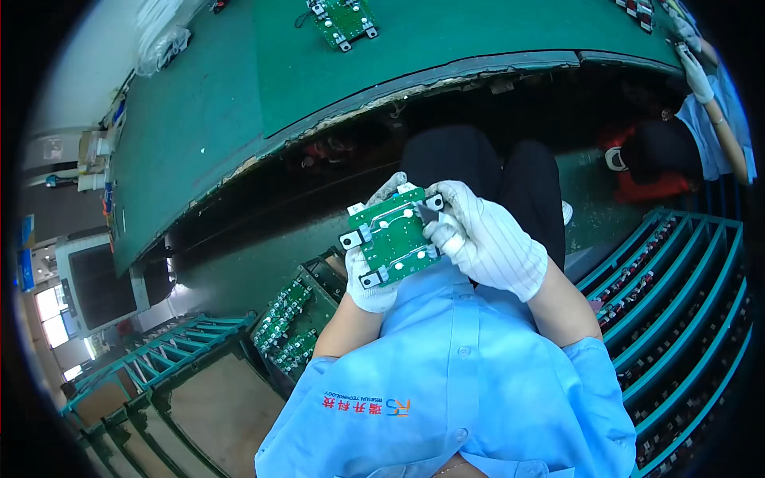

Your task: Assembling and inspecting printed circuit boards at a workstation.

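In front of my chest I hold a green circuit board (394,239), tilted toward me. It carries metal lugs with black holes at its sides, several white blobs and white blocks along its far edge. My left hand (369,288), in a white knit glove, grips the board from beneath and its left side; most of its fingers are hidden behind the board. My right hand (494,243), also gloved, is closed at the board's right corner. Between its thumb and fingers shows a small dark grey pointed piece (428,213), whose kind I cannot make out.
Ahead stands a green-topped workbench (199,103) with a worn front edge, another circuit board (344,20) on it. A box of circuit boards (287,327) stands at left, a green slatted rack (677,319) at right. A co-worker's gloved hand (696,76) is at far right.
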Motion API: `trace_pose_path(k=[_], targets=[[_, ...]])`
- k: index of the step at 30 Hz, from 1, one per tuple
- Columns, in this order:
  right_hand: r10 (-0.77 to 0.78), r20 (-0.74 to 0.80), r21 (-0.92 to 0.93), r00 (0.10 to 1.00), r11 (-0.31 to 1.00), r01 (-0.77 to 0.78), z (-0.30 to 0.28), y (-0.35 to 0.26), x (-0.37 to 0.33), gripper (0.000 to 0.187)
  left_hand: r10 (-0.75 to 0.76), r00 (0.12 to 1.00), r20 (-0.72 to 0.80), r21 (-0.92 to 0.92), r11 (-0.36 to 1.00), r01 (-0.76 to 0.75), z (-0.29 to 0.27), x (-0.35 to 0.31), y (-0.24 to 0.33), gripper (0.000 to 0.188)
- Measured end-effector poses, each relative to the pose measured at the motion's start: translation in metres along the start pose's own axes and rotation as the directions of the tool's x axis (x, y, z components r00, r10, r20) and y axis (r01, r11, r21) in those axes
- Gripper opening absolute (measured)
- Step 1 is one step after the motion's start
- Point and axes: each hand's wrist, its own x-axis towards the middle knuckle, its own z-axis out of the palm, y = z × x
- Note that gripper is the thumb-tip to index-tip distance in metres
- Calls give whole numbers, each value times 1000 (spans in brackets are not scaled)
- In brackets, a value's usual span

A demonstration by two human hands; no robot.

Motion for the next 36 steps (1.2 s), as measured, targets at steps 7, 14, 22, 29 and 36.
trace_pose_path(k=[7, 14, 22, 29, 36], targets=[[-15, -360, 143, 933, 987, 71, 9, 43, 20, 23, -92, 990, 103, -406, 905, 126, 13, 3, 2, 69], [393, -123, 614, 911, 752, -241, 0, 43, 2, 33, -258, 964, 61, -540, 804, 249, 14, 5, -3, 52], [453, -104, 576, 886, 754, -318, -2, 25, 3, 48, -343, 928, 147, -395, 840, 373, 19, -1, -7, 54], [472, -68, 587, 879, 731, -348, 1, 32, 1, 48, -426, 904, 42, -424, 812, 402, 31, 3, -1, 45], [529, -64, 657, 846, 660, -363, 4, 32, 0, 39, -419, 899, 128, -611, 681, 404, 13, -2, -15, 41]])
